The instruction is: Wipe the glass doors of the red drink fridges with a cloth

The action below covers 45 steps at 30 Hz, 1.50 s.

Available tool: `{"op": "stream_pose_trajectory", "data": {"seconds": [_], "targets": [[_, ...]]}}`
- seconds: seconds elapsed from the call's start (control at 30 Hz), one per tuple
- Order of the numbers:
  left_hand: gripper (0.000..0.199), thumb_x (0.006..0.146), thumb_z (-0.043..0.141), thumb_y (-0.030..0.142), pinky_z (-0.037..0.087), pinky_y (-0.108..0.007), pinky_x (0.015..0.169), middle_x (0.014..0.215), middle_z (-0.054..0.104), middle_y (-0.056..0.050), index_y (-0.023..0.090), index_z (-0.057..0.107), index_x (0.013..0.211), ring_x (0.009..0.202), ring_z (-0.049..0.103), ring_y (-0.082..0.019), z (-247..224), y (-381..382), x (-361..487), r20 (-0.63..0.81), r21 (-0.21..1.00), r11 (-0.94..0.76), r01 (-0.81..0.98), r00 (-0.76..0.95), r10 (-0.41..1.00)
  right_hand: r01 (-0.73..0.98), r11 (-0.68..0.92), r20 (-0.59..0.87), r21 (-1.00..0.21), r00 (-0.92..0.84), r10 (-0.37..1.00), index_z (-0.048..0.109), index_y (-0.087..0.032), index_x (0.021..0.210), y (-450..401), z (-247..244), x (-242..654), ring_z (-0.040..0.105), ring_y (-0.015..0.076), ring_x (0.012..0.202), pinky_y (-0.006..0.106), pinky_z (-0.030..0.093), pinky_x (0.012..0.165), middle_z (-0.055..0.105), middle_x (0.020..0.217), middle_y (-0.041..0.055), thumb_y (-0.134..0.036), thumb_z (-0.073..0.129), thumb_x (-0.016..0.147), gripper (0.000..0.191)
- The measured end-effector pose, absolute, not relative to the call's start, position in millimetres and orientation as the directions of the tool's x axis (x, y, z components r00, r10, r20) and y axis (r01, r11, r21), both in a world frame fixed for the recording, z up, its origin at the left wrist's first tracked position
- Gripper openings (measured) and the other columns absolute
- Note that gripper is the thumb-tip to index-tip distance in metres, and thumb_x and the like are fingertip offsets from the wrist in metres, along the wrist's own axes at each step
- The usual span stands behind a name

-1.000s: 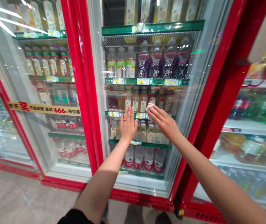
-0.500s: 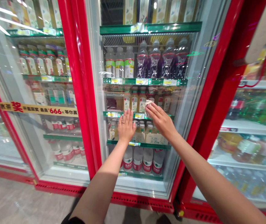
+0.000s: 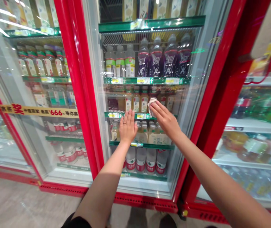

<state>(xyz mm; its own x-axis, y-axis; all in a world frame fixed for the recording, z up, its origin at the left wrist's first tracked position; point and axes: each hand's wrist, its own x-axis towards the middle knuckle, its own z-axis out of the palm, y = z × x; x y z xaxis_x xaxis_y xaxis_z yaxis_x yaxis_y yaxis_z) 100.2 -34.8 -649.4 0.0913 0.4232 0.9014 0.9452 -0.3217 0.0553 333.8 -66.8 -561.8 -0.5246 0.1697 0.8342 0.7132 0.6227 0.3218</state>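
Note:
Both hands rest on the glass door (image 3: 147, 193) of a red-framed drinks cooler. My left hand (image 3: 128, 127) lies flat against the glass with its fingers stretched upward, holding nothing; a ring shows on one finger. To its right, a little higher, my right hand (image 3: 166, 119) presses a small pale cloth (image 3: 152, 102) on the glass under its fingertips. Behind the glass stand small tea bottles (image 3: 136, 102) near the fingers, dark purple bottles (image 3: 169, 60) on the shelf above, and red-labelled water bottles (image 3: 151, 163) at the bottom.
A second cooler door with a yellow printed strip (image 3: 40, 111) is on the left. Red frame posts (image 3: 78, 79) stand between the doors. On the right, another cooler holds green bottles (image 3: 263, 106). The grey floor (image 3: 9, 202) shows below.
The view has shifted slightly. My right hand and the cloth appear slightly higher and further right on the glass; my left hand remains flat on it.

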Motion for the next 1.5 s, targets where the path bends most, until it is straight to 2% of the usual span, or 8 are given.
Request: {"op": "stream_pose_trajectory", "data": {"seconds": [0.2,0.43,0.53,0.7,0.8,1.03,1.3,1.5], "targets": [[0.070,0.108,0.042,0.028,0.016,-0.046,0.142,0.180,0.028,-0.009,0.017,0.023,0.175,0.170,0.024,-0.022,-651,-32,99,0.913,0.051,-0.315,0.948,0.084,0.400,0.769,0.609,0.929,0.194,-0.343,0.138,0.014,-0.041,0.175,-60,-552,326,0.034,0.0280,0.166,0.060,0.043,0.134,0.045,0.175,-0.0007,0.000,0.039,0.104,0.086],[0.066,0.109,0.040,0.029,0.016,-0.047,0.141,0.180,0.030,-0.011,0.014,0.032,0.172,0.170,0.023,-0.023,-647,-36,98,0.883,0.066,-0.306,0.950,0.087,0.460,0.709,0.634,0.831,0.309,-0.525,0.183,0.028,-0.030,0.174,-71,-578,339,0.038,0.0273,0.164,0.057,0.046,0.132,0.051,0.170,0.0060,-0.002,0.041,0.106,0.075],[0.065,0.109,0.040,0.030,0.018,-0.048,0.141,0.180,0.029,-0.013,0.013,0.034,0.171,0.170,0.024,-0.024,-643,-42,96,0.861,0.078,-0.318,0.945,0.097,0.499,0.698,0.630,0.790,0.341,-0.576,0.210,0.029,-0.032,0.173,-78,-575,365,0.041,0.0260,0.162,0.055,0.046,0.132,0.052,0.170,0.0038,-0.002,0.042,0.106,0.075],[0.066,0.109,0.038,0.028,0.015,-0.048,0.142,0.181,0.026,-0.011,0.013,0.029,0.173,0.171,0.018,-0.024,-638,-57,102,0.866,0.095,-0.349,0.932,0.096,0.491,0.751,0.598,0.851,0.280,-0.482,0.207,0.022,-0.036,0.174,-72,-547,377,0.035,0.0271,0.165,0.057,0.044,0.134,0.046,0.174,0.0024,0.000,0.042,0.103,0.082],[0.065,0.109,0.038,0.027,0.014,-0.046,0.142,0.181,0.029,-0.008,0.017,0.031,0.173,0.171,0.021,-0.022,-628,-63,117,0.867,0.034,-0.403,0.915,0.173,0.467,0.755,0.604,0.865,0.256,-0.458,0.206,0.016,-0.038,0.175,-67,-545,371,0.030,0.0258,0.167,0.056,0.043,0.134,0.043,0.175,0.0005,0.004,0.040,0.100,0.089],[0.069,0.109,0.041,0.023,0.021,-0.041,0.141,0.181,0.028,-0.007,0.017,0.022,0.175,0.170,0.024,-0.020,-594,-54,164,0.890,-0.103,-0.459,0.882,0.288,0.353,0.677,0.618,0.708,0.400,-0.656,0.261,0.019,-0.028,0.176,-80,-561,403,0.031,0.0249,0.166,0.053,0.042,0.134,0.043,0.175,0.0062,0.004,0.040,0.101,0.084],[0.080,0.107,0.042,0.016,0.027,-0.041,0.139,0.179,0.029,-0.009,0.019,0.002,0.176,0.167,0.031,-0.020,-604,-32,170,0.870,-0.238,-0.511,0.826,0.416,0.266,0.777,0.572,0.796,0.262,-0.510,0.328,0.014,-0.029,0.177,-75,-545,393,0.018,0.0220,0.170,0.053,0.036,0.137,0.033,0.180,0.0037,0.010,0.038,0.090,0.098],[0.079,0.108,0.043,0.017,0.027,-0.042,0.139,0.180,0.027,-0.009,0.019,0.001,0.175,0.168,0.029,-0.021,-603,-27,166,0.864,-0.256,-0.517,0.817,0.433,0.256,0.745,0.598,0.733,0.296,-0.579,0.357,0.024,-0.028,0.175,-84,-559,403,0.025,0.0218,0.168,0.051,0.041,0.134,0.039,0.178,0.0024,0.009,0.037,0.092,0.092]]}}
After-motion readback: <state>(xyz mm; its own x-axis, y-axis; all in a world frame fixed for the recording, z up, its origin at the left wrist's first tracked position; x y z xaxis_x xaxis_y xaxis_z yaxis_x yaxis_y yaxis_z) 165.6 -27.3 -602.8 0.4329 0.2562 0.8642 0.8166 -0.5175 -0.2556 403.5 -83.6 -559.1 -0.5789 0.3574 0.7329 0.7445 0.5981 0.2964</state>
